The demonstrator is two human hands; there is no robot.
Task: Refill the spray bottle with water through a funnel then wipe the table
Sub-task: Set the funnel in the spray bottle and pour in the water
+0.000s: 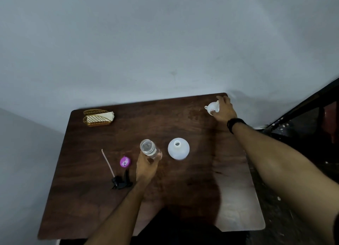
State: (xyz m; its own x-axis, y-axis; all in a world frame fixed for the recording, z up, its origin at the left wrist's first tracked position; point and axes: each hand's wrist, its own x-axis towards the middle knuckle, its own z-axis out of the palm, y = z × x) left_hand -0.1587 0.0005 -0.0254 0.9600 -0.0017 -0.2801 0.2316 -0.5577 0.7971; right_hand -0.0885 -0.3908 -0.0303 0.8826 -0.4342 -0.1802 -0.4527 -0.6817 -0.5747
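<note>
A white spray bottle body [178,149] stands open-necked in the middle of the brown table [183,189]. To its left my left hand [146,167] grips a clear uncapped water bottle [149,148], held upright. At the far right corner my right hand [224,109] holds a white funnel [212,107]. The black spray head [121,181] with its dip tube lies on the table at the left, beside a purple cap [125,161].
A gold wire holder [96,119] with a folded pale cloth sits at the far left corner. The table stands against a grey wall. A dark window frame [302,116] is on the right, past the table edge.
</note>
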